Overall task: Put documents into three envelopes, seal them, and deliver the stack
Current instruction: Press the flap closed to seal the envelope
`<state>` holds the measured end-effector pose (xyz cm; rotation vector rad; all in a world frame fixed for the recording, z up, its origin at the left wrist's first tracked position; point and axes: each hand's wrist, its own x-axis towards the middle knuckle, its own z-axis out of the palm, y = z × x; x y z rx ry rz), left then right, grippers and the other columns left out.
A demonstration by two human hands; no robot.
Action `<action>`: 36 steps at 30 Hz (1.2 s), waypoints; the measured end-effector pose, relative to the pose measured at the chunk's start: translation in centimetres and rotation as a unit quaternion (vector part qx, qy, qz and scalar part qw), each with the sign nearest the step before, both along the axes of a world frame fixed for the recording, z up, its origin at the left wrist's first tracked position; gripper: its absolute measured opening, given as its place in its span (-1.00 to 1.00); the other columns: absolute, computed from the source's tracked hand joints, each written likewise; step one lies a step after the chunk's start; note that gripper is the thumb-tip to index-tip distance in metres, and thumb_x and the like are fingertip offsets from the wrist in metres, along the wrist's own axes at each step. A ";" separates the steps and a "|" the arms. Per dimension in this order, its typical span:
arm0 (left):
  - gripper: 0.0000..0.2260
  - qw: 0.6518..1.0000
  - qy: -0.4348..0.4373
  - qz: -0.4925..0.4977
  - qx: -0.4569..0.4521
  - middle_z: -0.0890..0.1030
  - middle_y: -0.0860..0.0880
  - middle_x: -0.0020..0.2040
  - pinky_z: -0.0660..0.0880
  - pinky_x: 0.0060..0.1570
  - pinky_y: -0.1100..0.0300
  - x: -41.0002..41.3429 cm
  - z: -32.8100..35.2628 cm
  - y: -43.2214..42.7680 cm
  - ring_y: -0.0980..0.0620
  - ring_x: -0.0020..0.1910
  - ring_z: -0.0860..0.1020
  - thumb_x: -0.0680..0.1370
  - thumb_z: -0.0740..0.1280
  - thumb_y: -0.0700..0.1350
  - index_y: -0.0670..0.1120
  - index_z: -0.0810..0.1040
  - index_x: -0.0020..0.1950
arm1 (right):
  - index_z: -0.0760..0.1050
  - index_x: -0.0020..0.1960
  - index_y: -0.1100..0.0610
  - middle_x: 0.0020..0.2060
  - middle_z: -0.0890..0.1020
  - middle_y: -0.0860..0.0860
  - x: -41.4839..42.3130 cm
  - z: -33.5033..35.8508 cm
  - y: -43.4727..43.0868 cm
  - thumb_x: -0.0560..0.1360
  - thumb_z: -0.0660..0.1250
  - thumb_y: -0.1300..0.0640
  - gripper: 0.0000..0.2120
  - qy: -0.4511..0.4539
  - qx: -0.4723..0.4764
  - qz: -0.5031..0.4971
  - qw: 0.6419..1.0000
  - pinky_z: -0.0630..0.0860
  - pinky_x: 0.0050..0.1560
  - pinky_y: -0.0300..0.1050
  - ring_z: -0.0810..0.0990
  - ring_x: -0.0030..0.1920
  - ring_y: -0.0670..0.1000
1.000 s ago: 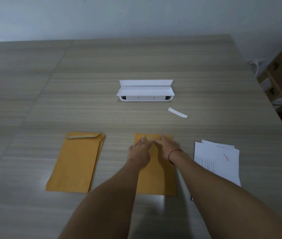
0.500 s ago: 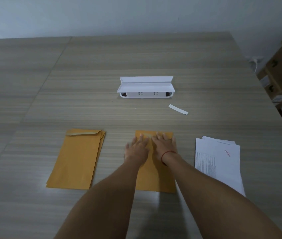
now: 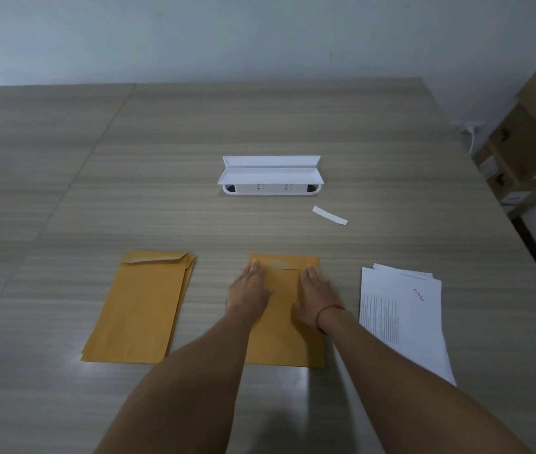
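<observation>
The middle envelope (image 3: 285, 339) is lying flat on the table (image 3: 292, 126) right in front of you, flap folded down. You are pressing its upper part with both palms: your left hand (image 3: 249, 290) at the left edge, your right hand (image 3: 315, 291) near the right edge, fingers straight and flat, gripping nothing. A pile of envelopes (image 3: 142, 306) is lying to the left and the documents (image 3: 404, 316) to the right, both apart from it. A white strip (image 3: 329, 215) and an open white box (image 3: 269, 175) are sitting farther back.

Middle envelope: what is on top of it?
The left hand and right hand lie flat on the middle envelope near its top, fingers straight, folded flap showing between them. Forearms cover part of its lower half; contents are hidden.
</observation>
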<state>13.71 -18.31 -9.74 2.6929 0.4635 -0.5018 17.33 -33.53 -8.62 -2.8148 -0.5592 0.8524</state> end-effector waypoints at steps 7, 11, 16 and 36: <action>-0.52 1.000 -0.023 -0.005 0.020 0.09 -0.01 0.58 0.17 0.47 0.07 -1.1 0.4 -0.7 0.01 0.56 0.06 0.63 0.20 -0.01 -0.07 0.21 0.52 | -0.21 0.58 0.14 0.56 -0.26 0.03 0.3 -1.0 0.8 0.54 0.26 -0.13 -0.13 0.043 -0.011 0.010 0.999 -0.10 0.55 0.09 -0.18 0.57 0.04; -0.49 1.000 -0.019 0.001 0.001 0.05 -0.02 0.59 0.19 0.46 0.04 -0.3 0.0 -0.2 -0.01 0.57 0.05 0.62 0.19 0.06 -0.06 0.19 0.52 | -0.20 0.58 0.18 0.55 -0.27 0.03 2.3 -0.7 1.8 0.55 0.28 -0.06 -0.15 0.048 -0.005 0.010 0.999 -0.02 0.55 0.02 -0.19 0.57 0.05; -0.40 0.999 -0.027 0.005 -0.029 -0.03 -0.05 0.60 0.12 0.50 0.06 3.3 -0.4 1.4 -0.04 0.58 -0.02 0.61 0.20 0.09 -0.11 0.07 0.56 | -0.22 0.57 0.21 0.55 -0.29 0.06 6.0 -1.0 3.9 0.56 0.29 0.00 -0.15 0.062 0.025 -0.010 0.998 -0.01 0.55 -0.03 -0.22 0.57 0.06; -0.42 0.998 -0.030 0.044 -0.016 0.06 -0.13 0.58 0.10 0.52 0.02 9.6 1.6 5.7 -0.08 0.58 -0.01 0.61 0.20 0.04 -0.14 0.09 0.55 | -0.08 0.58 0.17 0.56 -0.21 0.07 12.8 1.9 8.0 0.57 0.26 -0.05 -0.24 0.026 0.022 0.003 0.999 0.08 0.54 0.06 -0.15 0.57 0.09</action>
